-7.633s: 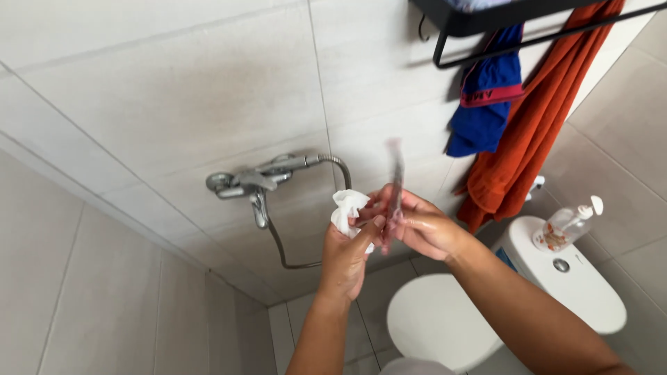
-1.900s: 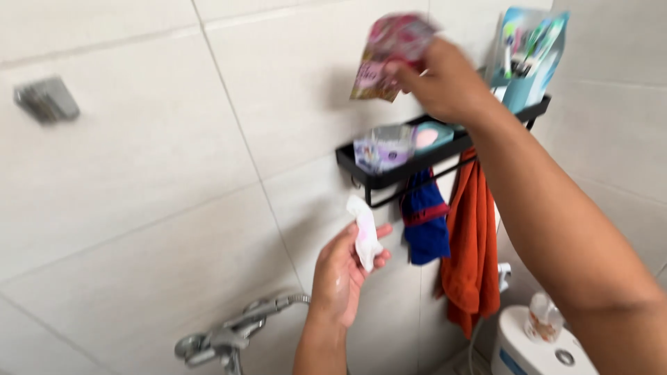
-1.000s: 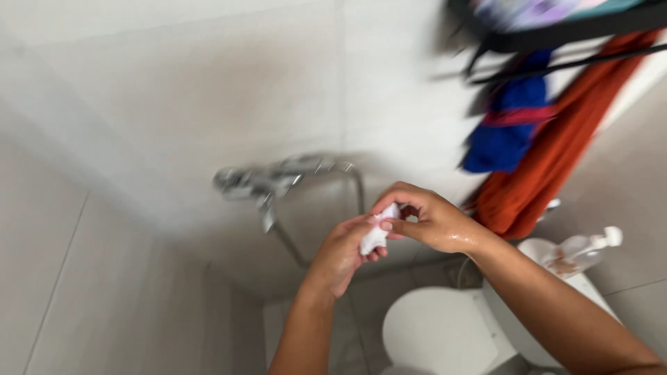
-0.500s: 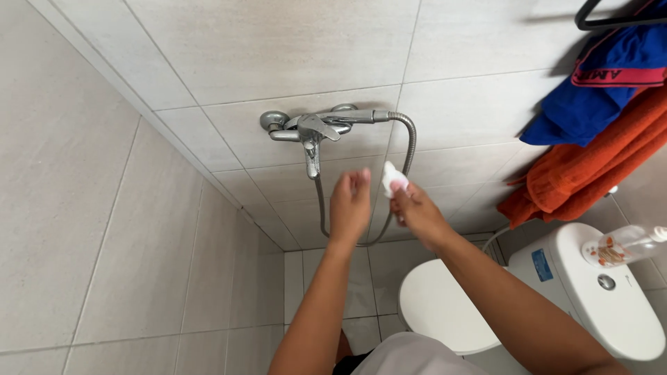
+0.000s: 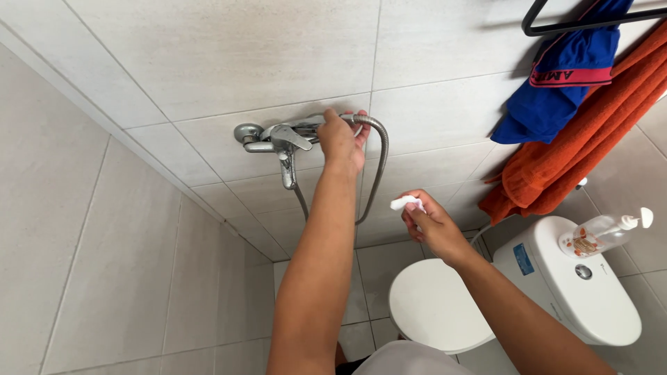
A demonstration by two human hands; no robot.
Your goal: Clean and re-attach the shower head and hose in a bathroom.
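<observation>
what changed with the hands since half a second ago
The left hand rose from beside the right hand and took hold of the wall tap where the hose joins. The right hand dropped slightly. Unchanged: it still pinches the small white piece.

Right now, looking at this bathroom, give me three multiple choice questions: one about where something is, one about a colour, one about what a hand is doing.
1. Where is the soap bottle?
A. on the toilet tank
B. on the floor
C. on the wall rack

2. What colour is the big hanging towel?
A. green
B. orange
C. white

3. What is the left hand doing?
A. hanging free
B. resting on the toilet lid
C. gripping the tap

Answers:
1. A: the soap bottle lies on the toilet tank.
2. B: the towel is orange, beside a blue cloth.
3. C: the left hand closes on the tap by the hose; the right hand holds a small white wad.
</observation>
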